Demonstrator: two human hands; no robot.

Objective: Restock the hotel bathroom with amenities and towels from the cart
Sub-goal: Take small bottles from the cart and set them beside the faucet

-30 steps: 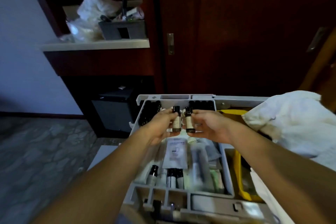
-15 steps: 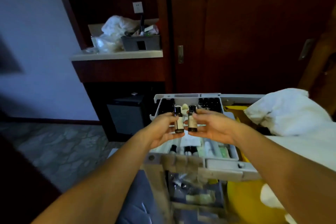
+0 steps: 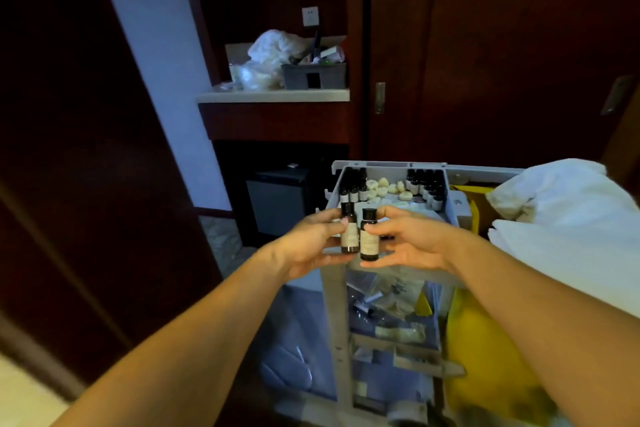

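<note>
My left hand pinches one small dark bottle by its side, and my right hand grips a second bottle just at three o'clock of the first; I hold both upright and nearly touching, I judge so the caps stay up and the pale labels can be compared. They hang above the near edge of the cart's grey tray, where at twelve o'clock more bottles stand in rows beside small soaps, sorted for quick picking. White towels are heaped at three o'clock on the cart, not yet taken.
</note>
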